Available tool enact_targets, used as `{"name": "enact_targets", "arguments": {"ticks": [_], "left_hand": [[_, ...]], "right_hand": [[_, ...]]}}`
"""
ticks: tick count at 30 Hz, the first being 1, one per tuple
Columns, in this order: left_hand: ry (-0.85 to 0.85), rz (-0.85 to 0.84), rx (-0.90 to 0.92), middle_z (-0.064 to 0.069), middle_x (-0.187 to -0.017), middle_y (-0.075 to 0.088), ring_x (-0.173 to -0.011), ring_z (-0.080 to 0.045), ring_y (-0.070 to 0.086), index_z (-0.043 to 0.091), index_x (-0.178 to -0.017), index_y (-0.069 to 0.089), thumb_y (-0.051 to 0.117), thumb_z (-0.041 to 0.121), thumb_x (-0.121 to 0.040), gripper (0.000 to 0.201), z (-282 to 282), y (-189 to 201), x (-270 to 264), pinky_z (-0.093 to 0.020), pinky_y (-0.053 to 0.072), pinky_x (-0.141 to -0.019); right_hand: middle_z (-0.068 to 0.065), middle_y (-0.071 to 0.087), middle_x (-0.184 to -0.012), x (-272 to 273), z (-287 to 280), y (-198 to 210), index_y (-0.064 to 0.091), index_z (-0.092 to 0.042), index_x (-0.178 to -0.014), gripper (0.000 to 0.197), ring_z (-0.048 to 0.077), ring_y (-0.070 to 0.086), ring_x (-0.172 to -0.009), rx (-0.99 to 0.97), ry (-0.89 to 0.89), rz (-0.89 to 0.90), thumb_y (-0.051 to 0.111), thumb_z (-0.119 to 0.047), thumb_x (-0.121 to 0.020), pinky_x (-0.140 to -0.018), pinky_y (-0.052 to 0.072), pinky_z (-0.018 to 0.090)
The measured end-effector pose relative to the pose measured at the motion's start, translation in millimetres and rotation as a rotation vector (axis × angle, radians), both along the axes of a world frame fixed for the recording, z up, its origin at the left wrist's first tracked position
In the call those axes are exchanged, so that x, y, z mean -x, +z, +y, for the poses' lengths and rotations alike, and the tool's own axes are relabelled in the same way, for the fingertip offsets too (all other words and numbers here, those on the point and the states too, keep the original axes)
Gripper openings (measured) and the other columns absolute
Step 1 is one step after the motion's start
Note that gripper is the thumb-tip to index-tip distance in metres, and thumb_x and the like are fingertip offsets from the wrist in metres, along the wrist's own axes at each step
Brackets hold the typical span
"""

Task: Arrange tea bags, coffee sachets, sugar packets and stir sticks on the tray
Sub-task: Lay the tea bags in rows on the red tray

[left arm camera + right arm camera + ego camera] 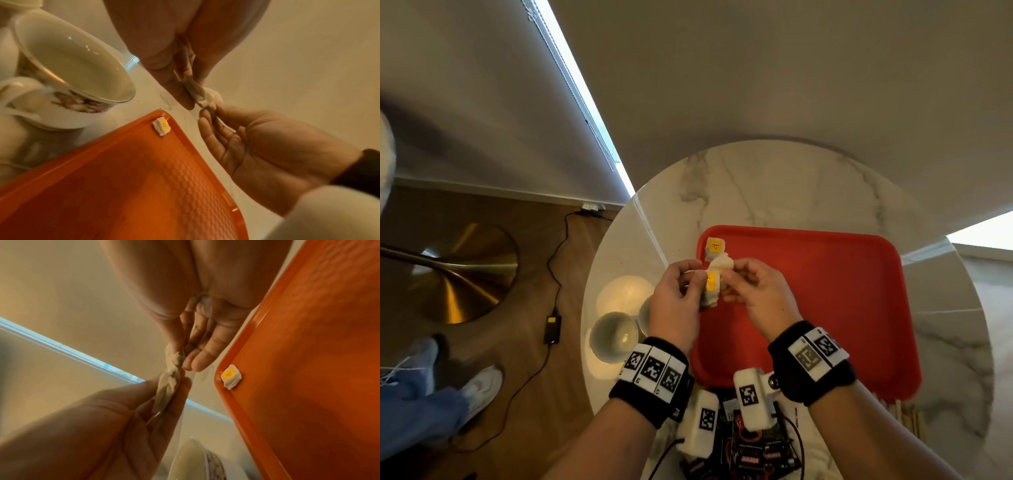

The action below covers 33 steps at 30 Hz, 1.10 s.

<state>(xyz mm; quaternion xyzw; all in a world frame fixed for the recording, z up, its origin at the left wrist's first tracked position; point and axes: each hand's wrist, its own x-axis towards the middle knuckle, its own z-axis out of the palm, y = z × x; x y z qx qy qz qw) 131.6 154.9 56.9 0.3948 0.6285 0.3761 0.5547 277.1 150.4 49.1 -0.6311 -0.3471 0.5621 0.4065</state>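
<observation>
Both hands hold a crumpled white tea bag (pixel 717 265) with a yellow tag just above the left edge of the red tray (pixel 825 291). My left hand (pixel 697 274) pinches one end and my right hand (pixel 729 274) pinches the other. In the wrist views the tea bag (pixel 198 92) (pixel 171 369) looks twisted between the fingertips. A second tea bag (pixel 715 248) with a yellow tag lies in the tray's far left corner, also seen as the tea bag (pixel 162 126) (pixel 231 376) in both wrist views. Otherwise the tray (pixel 123 186) (pixel 308 345) is bare.
White cups (pixel 614 337) (pixel 72 65) stand on the round marble table (pixel 791 185) left of the tray. Dark coffee sachets (pixel 750 452) lie at the near edge under my wrists. Wooden stir sticks (pixel 904 414) lie by the tray's near right corner. The wall is close behind.
</observation>
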Motion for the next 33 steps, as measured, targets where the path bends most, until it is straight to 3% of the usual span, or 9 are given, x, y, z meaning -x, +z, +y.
{"name": "enact_targets", "arguments": {"ticks": [6,11,13,17,21,24,28,31,33], "left_hand": [[0.025,0.099,0.005,0.006,-0.09,0.075,-0.087,-0.015,0.073,0.029,-0.102,0.07,0.064,0.024,-0.097,0.009,-9,-9,17,-0.048,0.061,-0.082],[0.041,0.061,0.006,0.001,-0.094,0.073,-0.09,-0.022,0.073,0.028,-0.103,0.069,0.062,0.023,-0.099,0.01,-17,-10,31,-0.038,0.06,-0.068],[0.045,0.05,0.014,0.001,-0.096,0.072,-0.091,-0.021,0.073,0.028,-0.103,0.069,0.062,0.023,-0.099,0.009,-18,-10,34,-0.039,0.062,-0.071],[0.052,0.087,-0.008,0.003,-0.096,0.071,-0.091,-0.016,0.07,0.026,-0.103,0.068,0.062,0.021,-0.099,0.008,-20,-11,37,-0.043,0.061,-0.084],[0.047,0.075,0.006,0.004,-0.095,0.071,-0.092,-0.017,0.07,0.028,-0.101,0.067,0.063,0.023,-0.098,0.007,-20,-10,31,-0.044,0.061,-0.085],[0.019,0.093,-0.028,0.006,-0.091,0.072,-0.088,-0.011,0.069,0.025,-0.1,0.068,0.065,0.021,-0.096,0.006,-17,-11,23,-0.036,0.06,-0.083],[-0.034,0.11,-0.023,0.003,-0.088,0.072,-0.081,-0.007,0.069,0.018,-0.103,0.068,0.066,0.019,-0.096,0.007,-12,-10,9,-0.026,0.059,-0.075],[-0.076,0.134,-0.002,0.005,-0.089,0.072,-0.086,-0.01,0.07,0.026,-0.104,0.066,0.065,0.026,-0.096,0.008,-16,-10,5,-0.037,0.06,-0.083],[-0.095,0.163,0.004,0.008,-0.092,0.072,-0.089,-0.006,0.069,0.029,-0.107,0.065,0.063,0.028,-0.097,0.01,-23,-7,7,-0.033,0.059,-0.084]], "right_hand": [[0.002,0.074,-0.081,-11,17,-45,0.068,-0.02,-0.093,0.009,0.012,0.07,-0.07,0.113,0.006,-0.283,0.069,-0.012,-0.094,-0.069,0.058,0.028],[0.002,0.073,-0.081,1,37,-81,0.065,-0.025,-0.091,0.013,0.016,0.071,-0.069,0.194,0.1,-0.382,0.073,-0.014,-0.09,-0.074,0.06,0.033],[0.003,0.073,-0.081,4,43,-88,0.064,-0.027,-0.087,0.016,0.019,0.072,-0.073,0.208,0.138,-0.432,0.073,-0.014,-0.089,-0.077,0.061,0.037],[0.001,0.069,-0.084,8,48,-85,0.067,-0.019,-0.092,0.009,0.022,0.069,-0.082,0.222,0.174,-0.541,0.074,-0.021,-0.086,-0.079,0.057,0.034],[-0.007,0.068,-0.085,4,34,-54,0.067,-0.023,-0.095,0.028,0.014,0.065,-0.082,0.21,0.188,-0.686,0.068,-0.05,-0.089,-0.077,0.054,0.033],[-0.005,0.07,-0.078,6,5,-20,0.069,-0.026,-0.091,0.037,0.011,0.067,-0.073,0.107,0.186,-0.518,0.054,-0.06,-0.096,-0.069,0.052,0.028],[0.007,0.074,-0.083,10,-28,1,0.071,-0.009,-0.104,0.015,0.012,0.069,-0.069,0.079,0.189,-0.119,0.067,-0.022,-0.097,-0.068,0.058,0.025],[0.008,0.071,-0.08,2,-34,-9,0.068,-0.004,-0.103,0.008,0.01,0.066,-0.067,0.089,0.125,-0.14,0.065,-0.005,-0.096,-0.066,0.056,0.023],[0.005,0.07,-0.076,-3,-30,-20,0.068,-0.009,-0.098,0.005,0.01,0.065,-0.065,0.125,0.107,-0.212,0.064,-0.007,-0.097,-0.065,0.056,0.023]]}}
